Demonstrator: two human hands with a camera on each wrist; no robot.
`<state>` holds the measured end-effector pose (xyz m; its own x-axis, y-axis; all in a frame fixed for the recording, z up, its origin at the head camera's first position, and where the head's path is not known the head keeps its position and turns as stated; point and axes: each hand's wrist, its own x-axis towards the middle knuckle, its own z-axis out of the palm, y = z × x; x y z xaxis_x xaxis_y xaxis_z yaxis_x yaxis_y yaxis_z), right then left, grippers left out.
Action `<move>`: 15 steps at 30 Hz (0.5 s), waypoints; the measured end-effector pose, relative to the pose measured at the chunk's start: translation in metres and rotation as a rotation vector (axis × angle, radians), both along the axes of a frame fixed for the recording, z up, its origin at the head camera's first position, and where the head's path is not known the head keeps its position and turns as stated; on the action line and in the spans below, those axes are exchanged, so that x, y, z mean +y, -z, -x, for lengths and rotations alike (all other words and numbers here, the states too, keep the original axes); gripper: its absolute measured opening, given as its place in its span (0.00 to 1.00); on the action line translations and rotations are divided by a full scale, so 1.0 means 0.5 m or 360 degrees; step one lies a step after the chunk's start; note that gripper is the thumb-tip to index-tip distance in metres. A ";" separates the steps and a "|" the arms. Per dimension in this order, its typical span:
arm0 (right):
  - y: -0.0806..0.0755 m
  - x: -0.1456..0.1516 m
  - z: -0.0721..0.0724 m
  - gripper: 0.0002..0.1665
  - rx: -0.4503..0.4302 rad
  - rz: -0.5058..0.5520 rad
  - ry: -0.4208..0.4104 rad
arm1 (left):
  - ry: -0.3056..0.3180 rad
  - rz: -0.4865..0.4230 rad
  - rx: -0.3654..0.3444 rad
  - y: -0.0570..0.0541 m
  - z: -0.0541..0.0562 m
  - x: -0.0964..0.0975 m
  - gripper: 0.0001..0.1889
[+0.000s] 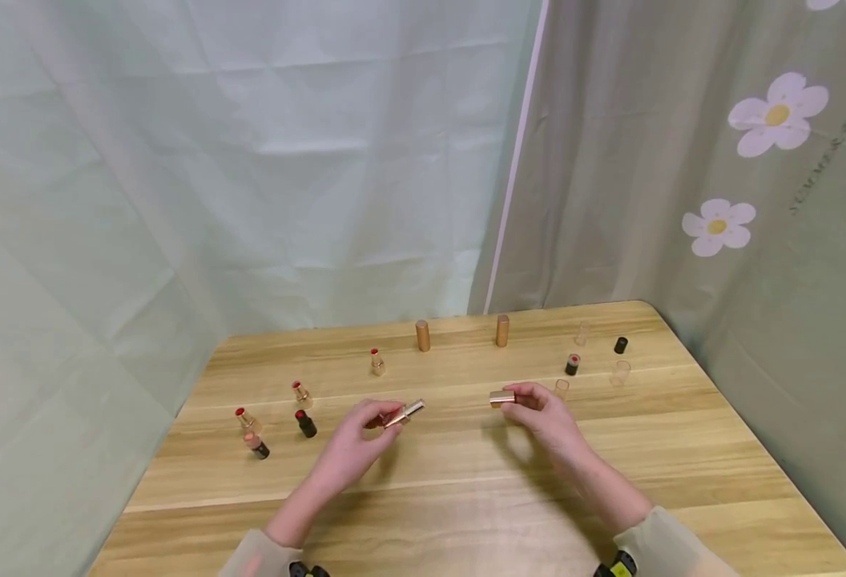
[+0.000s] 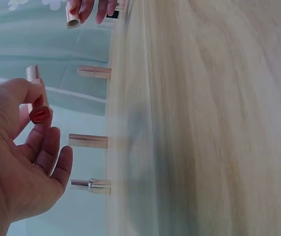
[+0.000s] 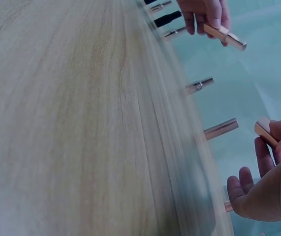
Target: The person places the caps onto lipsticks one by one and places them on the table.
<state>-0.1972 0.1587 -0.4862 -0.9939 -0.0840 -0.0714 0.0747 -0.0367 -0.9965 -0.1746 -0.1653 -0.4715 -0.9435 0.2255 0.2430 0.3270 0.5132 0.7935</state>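
My left hand (image 1: 354, 450) pinches a gold lipstick tube (image 1: 405, 413) between thumb and fingers above the table's middle. Its slim shiny end points toward the right hand, and a red round base end faces the camera in the left wrist view. Across a gap, my right hand (image 1: 554, 425) holds a gold lipstick cap (image 1: 501, 397) by its right end, with its other end turned toward the lipstick tube. In the right wrist view the cap (image 3: 265, 131) sits between thumb and fingertips, raised above the tabletop.
Several uncapped lipsticks stand on the left of the wooden table (image 1: 437, 521), among them a black one (image 1: 306, 423). Two gold tubes (image 1: 423, 336) stand at the back. Clear caps (image 1: 621, 373), a black cap (image 1: 621, 345) and a black-based piece (image 1: 573, 365) are at right.
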 end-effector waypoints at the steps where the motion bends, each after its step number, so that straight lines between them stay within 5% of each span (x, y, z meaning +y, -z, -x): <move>1: 0.000 0.000 0.000 0.24 0.0002 -0.0001 -0.0002 | 0.0007 0.0027 0.0028 -0.001 -0.001 -0.001 0.15; 15: -0.009 -0.016 -0.001 0.25 0.0046 0.0031 -0.0098 | 0.0061 0.0024 -0.0074 -0.019 0.011 0.024 0.09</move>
